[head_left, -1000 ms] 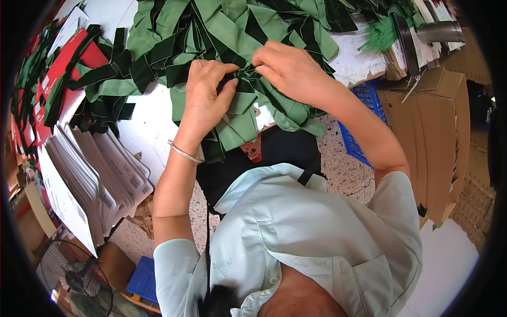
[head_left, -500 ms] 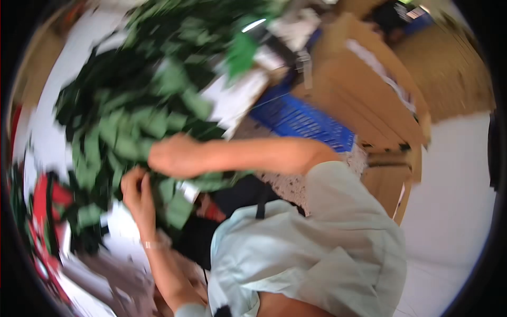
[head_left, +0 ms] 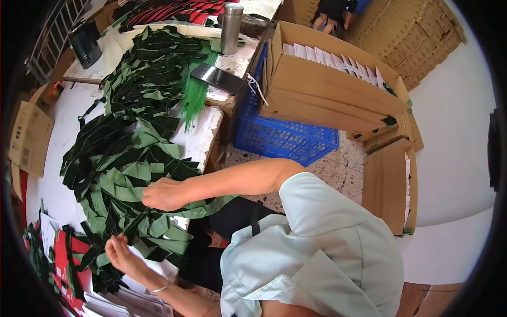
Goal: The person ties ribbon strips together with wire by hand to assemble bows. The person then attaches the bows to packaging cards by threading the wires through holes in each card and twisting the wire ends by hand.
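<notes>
A long heap of green ribbon strips (head_left: 121, 179), dark on one side and lighter on the other, covers the white table (head_left: 47, 179). My right hand (head_left: 165, 194) is closed over the strips near the table's front edge, and what its fingers pinch is too small to make out. Lower left, my left hand (head_left: 122, 255), a bangle on its wrist, is at the heap's near side with fingers curled together; what they hold cannot be made out. Thin green ties (head_left: 194, 90) lie right of the heap.
A phone (head_left: 217, 78) and a steel flask (head_left: 231, 30) are at the table's right side. Beyond stand a blue crate (head_left: 285, 138) and a cardboard box (head_left: 322, 90) of cards. Red cards (head_left: 66, 259) and white card stacks lie lower left. Another person (head_left: 334, 13) is far back.
The view has swung to the right, bringing the phone, flask and boxes into sight. My hands, close together over the strips before, are now farther apart, the left one lower.
</notes>
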`<state>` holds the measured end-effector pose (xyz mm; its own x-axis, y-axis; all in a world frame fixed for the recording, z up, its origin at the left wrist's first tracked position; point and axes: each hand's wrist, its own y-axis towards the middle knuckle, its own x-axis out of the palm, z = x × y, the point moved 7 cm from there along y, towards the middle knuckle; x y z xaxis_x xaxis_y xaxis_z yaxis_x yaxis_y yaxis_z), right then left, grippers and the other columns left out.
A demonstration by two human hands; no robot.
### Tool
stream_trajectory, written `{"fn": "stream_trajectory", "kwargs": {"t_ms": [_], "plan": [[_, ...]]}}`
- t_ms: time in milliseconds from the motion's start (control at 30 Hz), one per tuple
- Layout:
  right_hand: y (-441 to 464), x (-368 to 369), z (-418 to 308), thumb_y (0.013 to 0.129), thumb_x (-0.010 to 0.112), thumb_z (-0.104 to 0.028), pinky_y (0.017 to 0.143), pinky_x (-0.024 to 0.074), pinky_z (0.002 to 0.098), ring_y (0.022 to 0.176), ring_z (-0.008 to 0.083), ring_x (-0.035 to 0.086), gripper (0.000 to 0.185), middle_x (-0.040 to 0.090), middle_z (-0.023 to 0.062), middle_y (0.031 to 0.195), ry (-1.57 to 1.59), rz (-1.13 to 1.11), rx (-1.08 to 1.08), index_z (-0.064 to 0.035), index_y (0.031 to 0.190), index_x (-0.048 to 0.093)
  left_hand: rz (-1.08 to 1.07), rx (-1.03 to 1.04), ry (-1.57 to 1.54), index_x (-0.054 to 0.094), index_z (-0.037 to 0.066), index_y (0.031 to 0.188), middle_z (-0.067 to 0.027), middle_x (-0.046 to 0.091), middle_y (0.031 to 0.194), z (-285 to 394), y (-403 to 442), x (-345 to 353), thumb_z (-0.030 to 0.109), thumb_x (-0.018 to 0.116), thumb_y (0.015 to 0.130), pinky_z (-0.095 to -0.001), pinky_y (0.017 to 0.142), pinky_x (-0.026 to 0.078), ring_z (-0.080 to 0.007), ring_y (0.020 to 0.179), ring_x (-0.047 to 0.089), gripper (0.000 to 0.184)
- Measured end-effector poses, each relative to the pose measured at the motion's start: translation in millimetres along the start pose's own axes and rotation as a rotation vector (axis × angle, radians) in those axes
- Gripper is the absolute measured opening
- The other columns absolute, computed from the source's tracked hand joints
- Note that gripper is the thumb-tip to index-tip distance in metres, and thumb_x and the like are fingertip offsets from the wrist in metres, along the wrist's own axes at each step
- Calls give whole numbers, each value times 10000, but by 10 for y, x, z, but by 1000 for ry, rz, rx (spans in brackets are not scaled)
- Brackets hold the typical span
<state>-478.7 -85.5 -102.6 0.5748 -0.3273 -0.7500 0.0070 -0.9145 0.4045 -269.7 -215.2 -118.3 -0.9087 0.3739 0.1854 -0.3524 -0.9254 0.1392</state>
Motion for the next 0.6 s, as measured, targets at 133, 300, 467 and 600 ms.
{"fn": "stream_trajectory", "kwargs": {"t_ms": [133, 300, 467, 600], "plan": [[-15, -5, 6, 861, 553, -181, 669, 480, 465, 797, 345, 607, 134, 579, 136, 814, -13, 48, -9, -54, 828, 577, 47, -127, -211, 556, -51, 1090, -137, 606, 1046, -202, -328, 565, 142, 559, 963, -303, 863, 504, -209, 956, 599, 231], [-24, 15, -12, 824, 570, -143, 619, 472, 444, 765, 331, 586, 97, 552, 119, 802, -63, 81, -79, -54, 795, 546, -86, -74, 102, 604, -58, 1009, -104, 638, 962, -196, -364, 787, 174, 542, 977, -276, 847, 510, -160, 898, 615, 242], [-47, 41, -37, 778, 569, -128, 613, 460, 451, 753, 340, 571, 92, 527, 128, 773, -117, 73, -142, -45, 782, 530, 139, 55, 126, 605, -50, 1010, -136, 653, 908, 205, -37, 272, 216, 553, 967, -271, 780, 529, -182, 832, 635, 274], [-42, 76, -22, 782, 564, -142, 648, 447, 425, 766, 325, 552, 95, 524, 112, 766, -187, 67, -158, -55, 752, 540, -133, 22, 417, 635, -66, 976, -84, 653, 888, -343, -255, 865, 162, 541, 960, -260, 734, 492, -142, 788, 596, 247]]}}
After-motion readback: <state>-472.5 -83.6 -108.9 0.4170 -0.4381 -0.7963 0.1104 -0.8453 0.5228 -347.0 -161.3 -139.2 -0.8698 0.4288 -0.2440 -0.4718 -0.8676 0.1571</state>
